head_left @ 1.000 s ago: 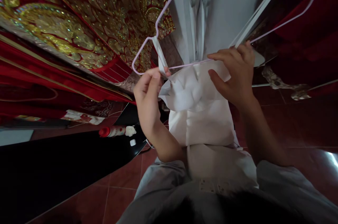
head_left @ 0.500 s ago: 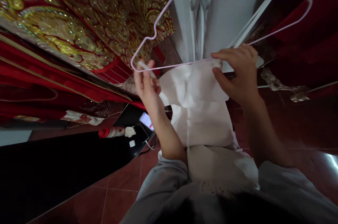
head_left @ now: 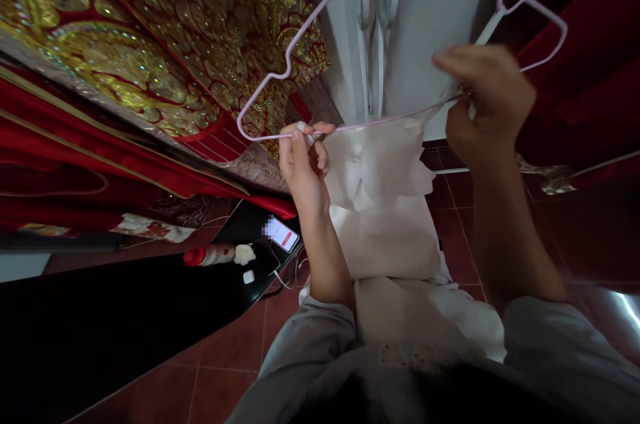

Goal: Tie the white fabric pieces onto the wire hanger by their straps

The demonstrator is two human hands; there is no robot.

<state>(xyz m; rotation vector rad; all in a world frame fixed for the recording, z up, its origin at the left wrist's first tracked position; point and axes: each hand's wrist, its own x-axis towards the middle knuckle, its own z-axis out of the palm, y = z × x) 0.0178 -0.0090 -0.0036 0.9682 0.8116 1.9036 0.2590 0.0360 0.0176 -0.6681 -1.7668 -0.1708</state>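
A pale pink hanger (head_left: 313,21) spans the upper middle, with white cloth (head_left: 385,231) hanging below its bottom bar and reaching down toward my body. My left hand (head_left: 305,164) pinches the bar near its left corner; something small and white shows at its fingers. On the right, my right hand (head_left: 490,97) is closed near the hanger's right side, blurred, with a thin strip stretched from its fingers toward the top of the cloth. A white strap (head_left: 490,27) runs from the hanger's right notch down behind this hand.
Red and gold sequinned garments (head_left: 150,44) hang at the left, dark red cloth (head_left: 600,44) at the right. A black table (head_left: 150,317) holds a lit phone (head_left: 283,235), a red-capped bottle (head_left: 210,255) and a small white case (head_left: 249,277). White metalwork (head_left: 373,44) stands behind the hanger.
My left hand has moved right along the bar and closed on it. My right hand has moved up and right, drawing a thin strip taut. The hanger has shifted left.
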